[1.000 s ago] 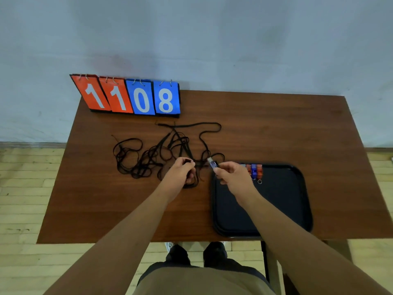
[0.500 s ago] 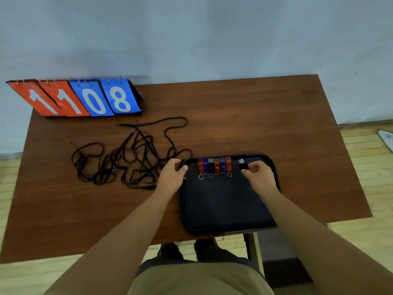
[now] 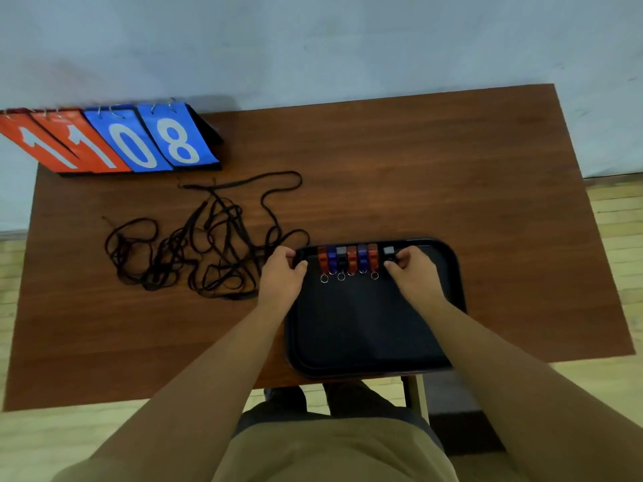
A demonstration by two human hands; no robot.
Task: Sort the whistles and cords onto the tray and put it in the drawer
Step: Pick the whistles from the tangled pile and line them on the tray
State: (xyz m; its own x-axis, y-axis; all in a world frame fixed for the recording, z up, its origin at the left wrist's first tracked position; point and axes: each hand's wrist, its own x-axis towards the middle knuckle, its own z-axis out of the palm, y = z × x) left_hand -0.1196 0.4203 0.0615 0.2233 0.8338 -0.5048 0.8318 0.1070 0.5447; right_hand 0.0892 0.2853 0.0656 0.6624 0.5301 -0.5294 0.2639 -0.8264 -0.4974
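A black tray (image 3: 368,328) lies on the brown table near its front edge. Along the tray's far side stands a row of several whistles (image 3: 348,260), red, blue and black, their key rings pointing toward me. My right hand (image 3: 412,273) pinches a black whistle (image 3: 389,253) at the right end of that row, just above or on the tray. My left hand (image 3: 282,273) rests on the tray's far left corner with fingers curled; whether it grips something is hidden. A tangle of black cords (image 3: 205,245) lies on the table left of the tray.
A flip scoreboard (image 3: 111,140) reading 1108 stands at the table's back left. The table (image 3: 452,175) is backed by a pale wall. My legs and shoes show below the front edge, over a wooden floor.
My right hand carried a whistle from near the cords to the right end of the row. My left hand left the cords and went to the tray's corner. My view shifted right.
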